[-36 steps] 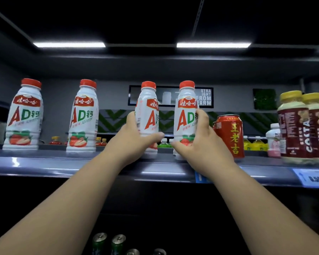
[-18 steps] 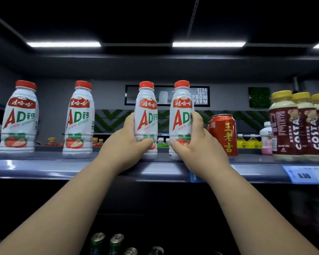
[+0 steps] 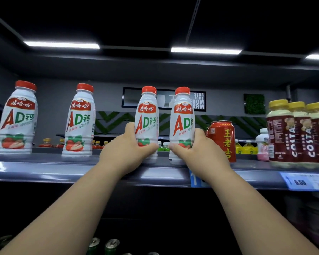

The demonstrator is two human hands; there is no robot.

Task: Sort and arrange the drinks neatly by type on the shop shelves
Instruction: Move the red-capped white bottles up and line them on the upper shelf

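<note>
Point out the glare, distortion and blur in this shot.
Head view: the ceiling light strips blow out white and glare off the shelf edge; wide-angle bend leans the leftmost bottle inward; the price tag looks soft; the cans below sit in deep shadow; labels on the left-hand bottle and right-hand bottle read clearly.

A shop's drinks aisle. A grey shelf (image 3: pixel 44 168) carries rows of AD calcium milk bottles (image 3: pixel 78 122), a red Wanglaoji can (image 3: pixel 222 140) and Costa bottles (image 3: pixel 282 133). A blue price tag (image 3: pixel 302 181) marked 6.50 sits on its front edge, towards the right. Behind are more shelved bottled drinks (image 3: pixel 246 148) and a "Straight from farm" wall sign (image 3: pixel 198 101).
</note>
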